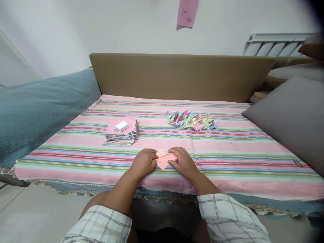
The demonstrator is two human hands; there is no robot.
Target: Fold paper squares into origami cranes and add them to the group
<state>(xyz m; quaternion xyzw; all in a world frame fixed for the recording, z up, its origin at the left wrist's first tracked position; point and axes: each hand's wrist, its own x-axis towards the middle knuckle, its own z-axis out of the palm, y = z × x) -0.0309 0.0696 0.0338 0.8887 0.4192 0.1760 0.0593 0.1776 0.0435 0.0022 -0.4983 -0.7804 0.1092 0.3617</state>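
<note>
Pink folded paper [163, 160]: between both hands' fingers [152, 156] | fingers: lightly curled, pinching its sides (left, right)

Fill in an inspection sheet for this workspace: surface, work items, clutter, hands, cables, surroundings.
Surface: striped cloth, some wrinkles
Work items: partly folded pink paper between the hands; folded paper birds grouped beyond; square paper stack at left
Clutter: white plug adapter on the stack; small brown item at right, unidentifiable
Hands: left hand and right hand, grip at opposite sides of the paper
Cables: nothing seen
Surroundings: brown backrest, grey cushion, wall note
</note>
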